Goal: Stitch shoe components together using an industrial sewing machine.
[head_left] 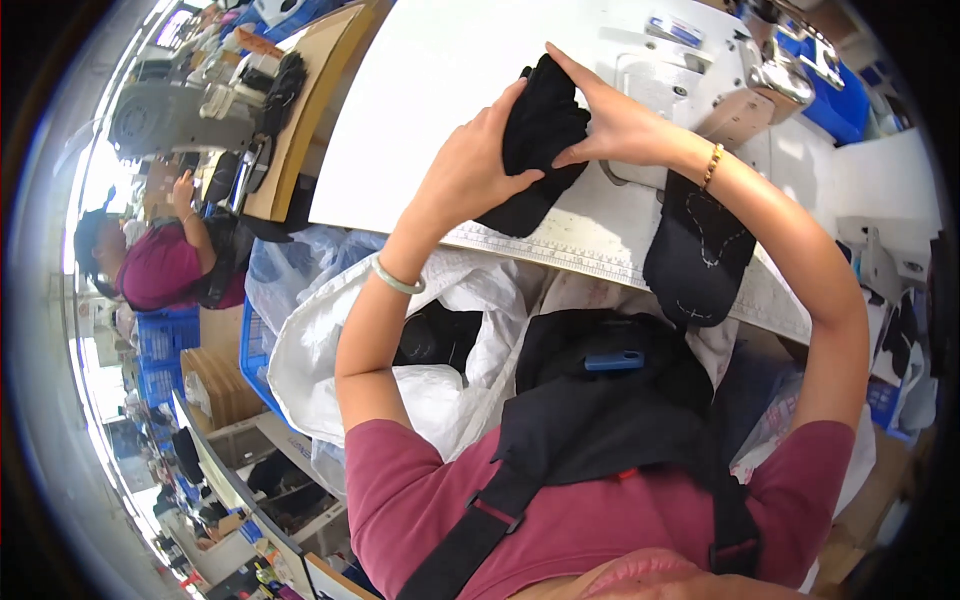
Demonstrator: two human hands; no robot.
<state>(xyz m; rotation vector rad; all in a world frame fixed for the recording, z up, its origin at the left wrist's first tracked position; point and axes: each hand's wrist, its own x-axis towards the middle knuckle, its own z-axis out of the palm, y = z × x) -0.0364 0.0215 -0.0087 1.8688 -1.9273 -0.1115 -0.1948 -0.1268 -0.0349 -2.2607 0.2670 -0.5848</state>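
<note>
Left hand and right hand hold black fabric between them, fingers curved about its sides, over white tabletop. I note stitched black piece overhanging edge.

Black cloth between 12 and 1: edges partly hidden by left hand and right hand; stitched black piece at 2:30: upper end under right forearm; white tabletop cut off at 12; dark contents of white bag, 7:30: half covered, unidentifiable; clutter at 8: too small, blurred
</note>
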